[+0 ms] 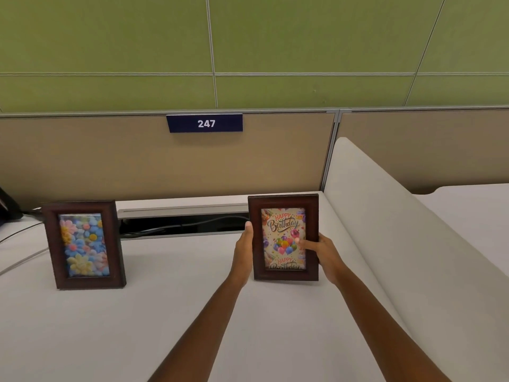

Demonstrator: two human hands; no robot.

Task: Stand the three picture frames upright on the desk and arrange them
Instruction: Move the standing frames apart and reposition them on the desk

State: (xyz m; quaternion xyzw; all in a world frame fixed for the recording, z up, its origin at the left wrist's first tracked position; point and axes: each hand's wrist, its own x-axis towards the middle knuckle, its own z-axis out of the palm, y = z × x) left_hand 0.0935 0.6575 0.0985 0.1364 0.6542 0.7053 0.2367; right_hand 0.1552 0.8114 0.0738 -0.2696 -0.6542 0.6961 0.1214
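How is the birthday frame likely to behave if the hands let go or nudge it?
The birthday frame looks rigid, being thick dark wood. Tall and narrow at the base, it may tip backward or forward if nudged. Its glossy glazing looks breakable. Left hand and right hand steady its sides.

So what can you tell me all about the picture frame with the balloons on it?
The birthday frame has a dark brown border that looks like wood and holds a card reading "Happy Birthday" above a bunch of colourful balloons. It stands upright in portrait pose on the white desk, near the desk's right end beside a white divider. Both hands hold it: the left hand presses its left edge, and the right hand grips its right edge, with the thumb lying across the glass.
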